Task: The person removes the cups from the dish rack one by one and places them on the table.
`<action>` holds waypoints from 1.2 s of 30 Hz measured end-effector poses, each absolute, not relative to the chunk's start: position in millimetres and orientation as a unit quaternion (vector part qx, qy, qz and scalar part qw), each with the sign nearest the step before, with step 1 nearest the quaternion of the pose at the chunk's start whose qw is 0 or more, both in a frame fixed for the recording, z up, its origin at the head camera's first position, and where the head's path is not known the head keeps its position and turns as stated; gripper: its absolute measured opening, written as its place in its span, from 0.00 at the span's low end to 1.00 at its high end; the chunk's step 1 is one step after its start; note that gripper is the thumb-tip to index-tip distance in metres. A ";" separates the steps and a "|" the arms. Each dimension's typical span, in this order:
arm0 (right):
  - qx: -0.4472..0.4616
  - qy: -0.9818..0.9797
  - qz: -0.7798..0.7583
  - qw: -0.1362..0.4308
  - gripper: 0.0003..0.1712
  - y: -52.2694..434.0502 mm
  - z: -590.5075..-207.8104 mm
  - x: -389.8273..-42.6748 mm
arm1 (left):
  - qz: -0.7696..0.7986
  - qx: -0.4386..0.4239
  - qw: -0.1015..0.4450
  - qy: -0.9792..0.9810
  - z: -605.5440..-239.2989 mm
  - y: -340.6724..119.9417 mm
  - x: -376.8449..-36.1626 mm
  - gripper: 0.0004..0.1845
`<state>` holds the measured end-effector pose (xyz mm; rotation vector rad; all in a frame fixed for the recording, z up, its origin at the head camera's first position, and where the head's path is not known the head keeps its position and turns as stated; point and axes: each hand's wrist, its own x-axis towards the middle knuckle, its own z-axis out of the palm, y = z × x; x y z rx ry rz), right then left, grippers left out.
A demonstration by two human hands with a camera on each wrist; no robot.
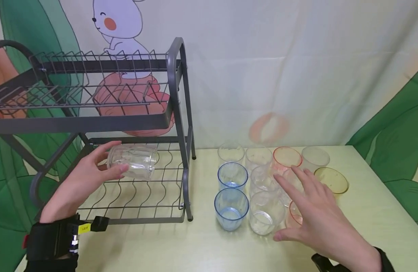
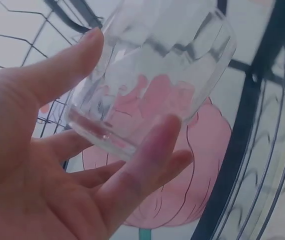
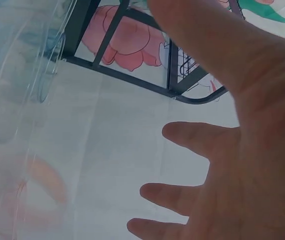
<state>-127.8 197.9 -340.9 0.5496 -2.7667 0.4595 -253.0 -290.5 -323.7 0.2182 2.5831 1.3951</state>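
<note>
My left hand (image 1: pixel 80 181) grips a clear faceted glass (image 1: pixel 132 161) on its side, over the lower wire shelf of the grey dish rack (image 1: pixel 176 121). In the left wrist view thumb and fingers curl round the glass (image 2: pixel 155 70) near its thick base. My right hand (image 1: pixel 310 206) hovers with fingers spread and straight above a cluster of cups on the table, over a pink cup (image 1: pixel 295 214) and beside a clear cup (image 1: pixel 266 212). It holds nothing. The right wrist view shows the spread hand (image 3: pixel 222 165) close to a blurred clear cup wall (image 3: pixel 17 115).
Two blue cups (image 1: pixel 231 196), several clear cups (image 1: pixel 259 162), a pink-rimmed cup (image 1: pixel 287 158) and a yellow cup (image 1: pixel 331 180) stand on the pale table (image 1: pixel 202 245). The rack's upper tier (image 1: pixel 79 94) overhangs the lower shelf. A printed curtain hangs behind.
</note>
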 end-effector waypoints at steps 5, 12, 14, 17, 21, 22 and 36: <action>0.224 -0.946 0.171 0.159 0.69 184.4 -337.9 -131.4 | 0.504 0.083 0.096 0.854 -332.6 -282.0 -243.2 0.43; 0.239 -0.940 0.179 0.165 0.68 175.4 -335.1 -132.6 | 0.522 0.098 0.071 0.844 -341.1 -270.9 -244.6 0.41; 0.238 -0.941 0.181 0.162 0.68 174.8 -334.9 -132.9 | 0.526 0.102 0.072 0.841 -341.6 -268.8 -244.5 0.40; 0.239 -0.941 0.181 0.159 0.69 173.6 -335.4 -133.8 | 0.531 0.123 0.075 0.835 -343.0 -267.6 -243.8 0.39; 0.247 -0.940 0.177 0.156 0.70 171.4 -336.7 -134.1 | 0.545 0.179 0.086 0.814 -346.5 -266.4 -244.1 0.37; 0.249 -0.940 0.175 0.156 0.70 170.7 -336.9 -134.1 | 0.549 0.190 0.091 0.809 -347.4 -265.4 -244.3 0.37; 0.282 -0.919 0.220 0.164 0.70 152.0 -336.7 -134.8 | 0.617 0.246 0.209 0.718 -347.3 -221.2 -236.0 0.36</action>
